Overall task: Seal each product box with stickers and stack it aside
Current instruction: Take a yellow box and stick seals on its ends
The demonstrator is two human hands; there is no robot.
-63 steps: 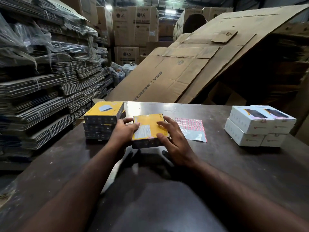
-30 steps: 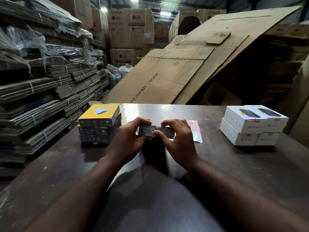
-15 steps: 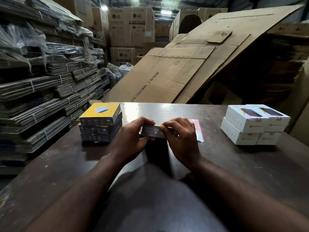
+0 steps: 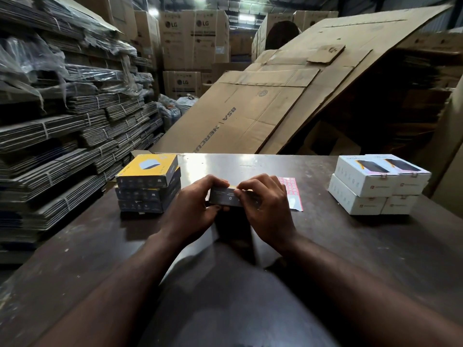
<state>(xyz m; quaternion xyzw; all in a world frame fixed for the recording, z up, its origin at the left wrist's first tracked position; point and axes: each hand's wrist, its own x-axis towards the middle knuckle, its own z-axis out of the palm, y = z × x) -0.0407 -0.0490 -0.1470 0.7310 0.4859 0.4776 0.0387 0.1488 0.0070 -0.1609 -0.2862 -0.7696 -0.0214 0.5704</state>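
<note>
Head view, as I am reading it from my remote station. The left hand [image 4: 198, 209] is gripping the left end of the product box [image 4: 224, 198], fingers curling over its top and the thumb tucking under its lower edge. The right hand [image 4: 265, 211] is clamping the right end, fingers arching over the top edge and one fingertip pressing on the near face — both hands are closing on the same box. The box is standing on edge at the middle of the table [image 4: 100, 246], its dark narrow side facing me and a sliver of yellow showing along the top. Whether its lower edge is touching the tabletop I cannot tell, since the hands are covering it. Just behind the right hand, the sticker sheet [image 4: 292, 194] is lying flat, its red grid partly hiding behind the knuckles. To the left, near the left hand but apart from it, a stack of yellow boxes [image 4: 147, 186] is sitting three high. Well off to the right, white boxes [image 4: 375, 184] are sitting two high in two columns. Beyond the table a large flattened cardboard sheet [image 4: 250, 116] is leaning, with bundled flat cardboard [image 4: 62, 136] piling up on the left and LG cartons [image 4: 195, 38] standing at the back.
</note>
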